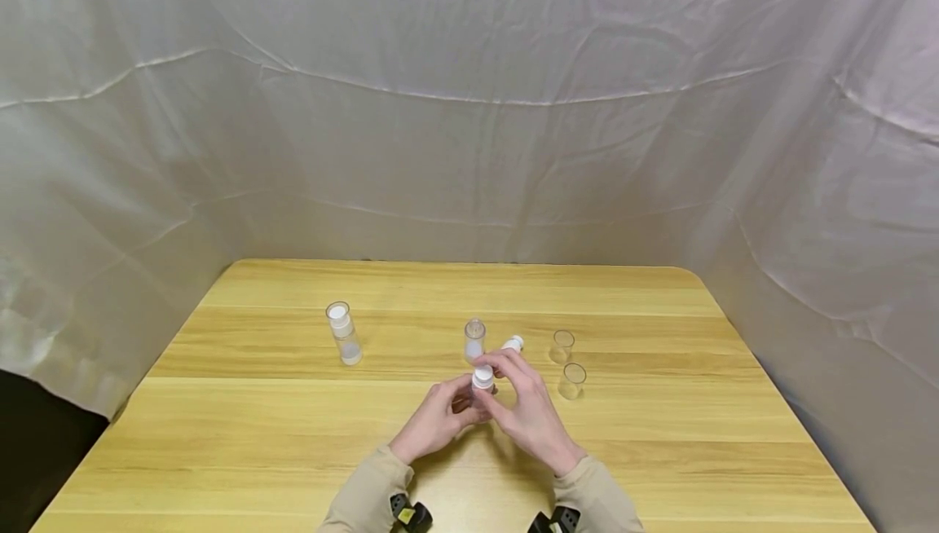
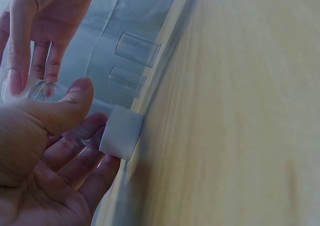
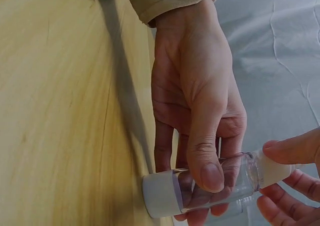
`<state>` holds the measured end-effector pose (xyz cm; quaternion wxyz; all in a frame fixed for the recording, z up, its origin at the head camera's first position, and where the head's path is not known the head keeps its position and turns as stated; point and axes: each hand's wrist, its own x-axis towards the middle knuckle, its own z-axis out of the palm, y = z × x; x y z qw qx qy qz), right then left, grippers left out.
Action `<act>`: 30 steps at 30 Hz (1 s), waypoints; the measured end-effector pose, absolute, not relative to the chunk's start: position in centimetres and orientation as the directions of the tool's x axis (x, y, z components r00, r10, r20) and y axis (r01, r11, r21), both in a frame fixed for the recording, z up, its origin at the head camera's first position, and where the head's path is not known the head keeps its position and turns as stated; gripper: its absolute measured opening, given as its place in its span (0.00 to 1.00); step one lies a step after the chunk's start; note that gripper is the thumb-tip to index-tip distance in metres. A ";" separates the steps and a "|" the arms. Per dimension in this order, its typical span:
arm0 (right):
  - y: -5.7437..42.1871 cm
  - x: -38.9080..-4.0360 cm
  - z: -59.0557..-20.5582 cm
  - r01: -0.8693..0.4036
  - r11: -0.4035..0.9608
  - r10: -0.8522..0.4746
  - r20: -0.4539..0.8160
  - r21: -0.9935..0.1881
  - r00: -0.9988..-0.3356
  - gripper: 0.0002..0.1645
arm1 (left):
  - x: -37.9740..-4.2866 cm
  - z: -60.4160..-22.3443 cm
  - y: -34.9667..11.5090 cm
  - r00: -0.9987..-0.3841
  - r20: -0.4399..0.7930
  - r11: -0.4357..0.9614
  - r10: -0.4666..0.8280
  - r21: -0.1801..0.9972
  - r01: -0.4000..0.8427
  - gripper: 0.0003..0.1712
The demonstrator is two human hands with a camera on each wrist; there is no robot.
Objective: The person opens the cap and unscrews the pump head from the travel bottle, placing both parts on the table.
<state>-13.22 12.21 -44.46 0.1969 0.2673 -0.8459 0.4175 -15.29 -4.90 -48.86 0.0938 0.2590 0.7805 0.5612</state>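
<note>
My left hand [image 1: 438, 417] grips the clear body of a small bottle [image 3: 241, 182] between thumb and fingers. The bottle stands roughly upright, with a white base [image 2: 122, 133] at its lower end. My right hand [image 1: 534, 415] pinches the white top [image 1: 482, 377] at the bottle's neck, thumb on one side and fingertips on the other. Whether the base touches the table cannot be told. Just behind the hands stands another clear bottle [image 1: 474, 337], with a white pump top [image 1: 517, 343] lying beside it, partly hidden by the right hand.
Two clear cylindrical caps [image 1: 572, 381] stand on the wooden table [image 1: 660, 451] to the right of the hands. Farther left is a bottle with a white top inside a clear cap [image 1: 343, 334]. Grey cloth [image 1: 469, 150] hangs behind and along the table's sides.
</note>
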 end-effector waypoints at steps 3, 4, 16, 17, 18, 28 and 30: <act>12.3 -13.2 -44.3 -0.629 0.501 -0.311 0.554 -0.595 -0.772 0.24 | -15.3 -48.9 -4.9 -0.848 0.139 0.230 0.512 0.928 0.292 0.21; 12.4 -13.2 -44.3 -0.633 0.497 -0.321 0.551 -0.594 -0.770 0.24 | -15.3 -48.9 -4.9 -0.848 0.137 0.230 0.513 0.929 0.289 0.22; 12.8 -13.2 -43.9 -0.623 0.507 -0.389 0.488 -0.595 -0.782 0.31 | -15.3 -48.8 -5.0 -0.844 0.136 0.210 0.519 0.936 0.281 0.22; 12.7 -13.2 -43.9 -0.622 0.513 -0.380 0.493 -0.592 -0.782 0.31 | -15.3 -48.8 -5.0 -0.844 0.136 0.216 0.519 0.935 0.283 0.22; 12.7 -13.2 -43.9 -0.621 0.518 -0.371 0.499 -0.589 -0.783 0.31 | -15.2 -48.8 -5.0 -0.845 0.133 0.219 0.518 0.934 0.281 0.22; 12.7 -13.3 -44.0 -0.660 0.510 -0.382 0.543 -0.551 -0.748 0.24 | -15.2 -48.7 -4.9 -0.839 0.146 0.234 0.525 0.923 0.307 0.23; 12.8 -13.3 -44.0 -0.671 0.506 -0.400 0.542 -0.542 -0.739 0.24 | -15.2 -48.7 -5.0 -0.838 0.146 0.233 0.525 0.923 0.307 0.23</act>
